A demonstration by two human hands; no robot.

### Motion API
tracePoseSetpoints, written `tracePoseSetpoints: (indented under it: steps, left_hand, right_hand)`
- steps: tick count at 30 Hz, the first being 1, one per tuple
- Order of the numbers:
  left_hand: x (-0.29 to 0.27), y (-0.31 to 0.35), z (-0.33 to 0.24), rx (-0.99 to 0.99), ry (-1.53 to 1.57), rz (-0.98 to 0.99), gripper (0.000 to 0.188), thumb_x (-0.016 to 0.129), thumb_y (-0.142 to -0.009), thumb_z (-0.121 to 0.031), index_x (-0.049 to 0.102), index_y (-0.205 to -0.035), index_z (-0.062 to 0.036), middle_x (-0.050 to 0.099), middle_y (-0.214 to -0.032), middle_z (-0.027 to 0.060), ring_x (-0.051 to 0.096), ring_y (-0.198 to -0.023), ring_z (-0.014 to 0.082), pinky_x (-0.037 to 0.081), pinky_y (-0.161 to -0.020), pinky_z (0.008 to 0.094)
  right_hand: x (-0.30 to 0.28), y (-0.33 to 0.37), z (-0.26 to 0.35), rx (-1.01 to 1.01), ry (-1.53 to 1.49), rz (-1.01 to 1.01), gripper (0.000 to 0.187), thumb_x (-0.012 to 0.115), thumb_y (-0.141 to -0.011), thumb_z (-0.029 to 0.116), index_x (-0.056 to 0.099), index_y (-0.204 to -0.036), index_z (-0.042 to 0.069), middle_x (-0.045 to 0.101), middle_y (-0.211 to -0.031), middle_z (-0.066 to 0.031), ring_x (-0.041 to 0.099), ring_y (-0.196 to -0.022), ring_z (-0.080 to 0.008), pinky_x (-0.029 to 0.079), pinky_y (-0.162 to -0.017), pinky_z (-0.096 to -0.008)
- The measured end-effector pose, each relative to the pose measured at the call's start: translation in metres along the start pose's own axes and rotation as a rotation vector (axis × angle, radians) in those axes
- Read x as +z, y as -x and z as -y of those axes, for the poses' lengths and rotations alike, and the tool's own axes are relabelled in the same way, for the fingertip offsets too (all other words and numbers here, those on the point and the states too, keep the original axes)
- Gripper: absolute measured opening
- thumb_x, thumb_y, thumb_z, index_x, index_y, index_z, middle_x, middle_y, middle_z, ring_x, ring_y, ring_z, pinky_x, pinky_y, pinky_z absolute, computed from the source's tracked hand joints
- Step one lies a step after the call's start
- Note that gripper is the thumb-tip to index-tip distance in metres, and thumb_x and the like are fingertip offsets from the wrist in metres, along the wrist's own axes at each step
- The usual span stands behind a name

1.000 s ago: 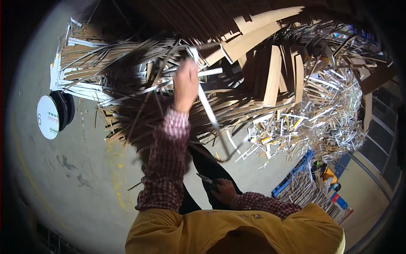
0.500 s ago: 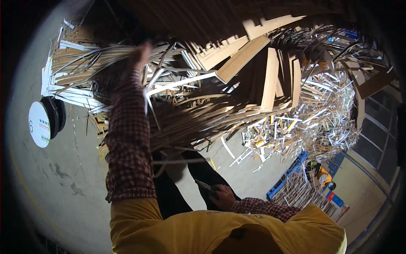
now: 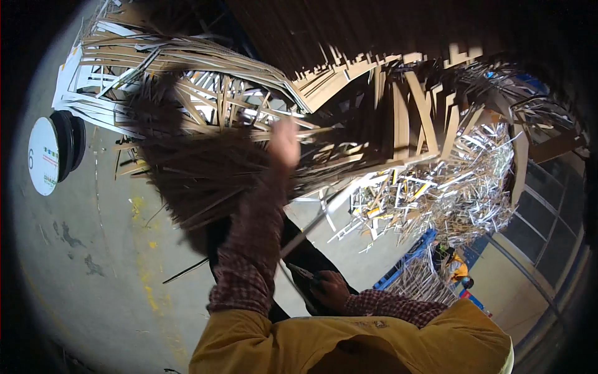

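Observation:
My left hand (image 3: 284, 142), smeared by motion, is stretched out over a heap of cardboard strips (image 3: 230, 159). Its fingers are too blurred to show whether they hold a strip. My right hand (image 3: 330, 292) stays low near my thigh, wrapped round the handles of a pair of pliers (image 3: 301, 270), whose jaws point up and left. Beside my left forearm a pale strip (image 3: 324, 215) slants across in a blur. Wider cardboard pieces (image 3: 402, 121) stand and lean at the heap's right, under a dark stack of cardboard (image 3: 349, 31) with stepped edges.
A round white sign (image 3: 43, 156) on a black base stands on the floor at left. Loose white and brown scraps (image 3: 461, 184) pile up at right. Farther off are a blue pallet (image 3: 405, 258) loaded with strips and a person (image 3: 458, 268) in yellow.
My left hand has swung right and nearer across the heap. The right hand keeps hold of the pliers. A long pale strip now slants beside my left forearm, and the view has shifted slightly.

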State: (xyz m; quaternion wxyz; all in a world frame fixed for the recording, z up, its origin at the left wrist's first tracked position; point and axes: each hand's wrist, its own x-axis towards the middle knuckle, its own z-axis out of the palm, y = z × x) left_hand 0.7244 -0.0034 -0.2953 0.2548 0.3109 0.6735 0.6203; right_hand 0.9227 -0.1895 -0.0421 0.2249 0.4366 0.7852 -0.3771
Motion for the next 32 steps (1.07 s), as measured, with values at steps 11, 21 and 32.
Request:
tracePoseSetpoints:
  steps: [11, 21, 32]
  left_hand:
    - [-0.002, -0.068, 0.119, 0.144, -0.795, 1.012, 0.040, 0.029, -0.083, -0.039, 0.054, -0.082, -0.0075, 0.058, -0.078, 0.0109, 0.055, -0.070, 0.0253, 0.044, -0.061, 0.0387]
    - [0.043, -0.020, 0.106, -0.041, -0.097, -0.080, 0.020, 0.044, -0.079, -0.020, 0.049, -0.071, -0.0024, 0.051, -0.073, 0.0199, 0.050, -0.065, 0.0360, 0.039, -0.060, 0.0420]
    - [-0.103, -0.083, 0.232, -0.276, -1.272, 0.872, 0.051, 0.030, -0.082, -0.046, 0.032, -0.123, -0.0155, 0.041, -0.120, 0.0133, 0.033, -0.113, 0.0273, 0.018, -0.094, 0.0504]
  right_hand:
    - [0.004, 0.000, -0.011, -0.044, 0.039, -0.003, 0.025, 0.064, -0.064, 0.019, 0.057, -0.079, 0.000, 0.050, -0.093, -0.0181, 0.049, -0.083, -0.0322, 0.039, -0.071, -0.0393]
    - [-0.005, -0.009, -0.011, 0.033, -0.023, -0.011, 0.022, 0.060, -0.068, 0.017, 0.057, -0.086, 0.004, 0.049, -0.095, -0.0151, 0.048, -0.085, -0.0291, 0.038, -0.073, -0.0394]
    - [-0.004, -0.011, -0.023, 0.040, -0.055, -0.048, 0.026, 0.065, -0.063, 0.019, 0.059, -0.084, 0.005, 0.050, -0.096, -0.0162, 0.049, -0.086, -0.0305, 0.040, -0.072, -0.0402]
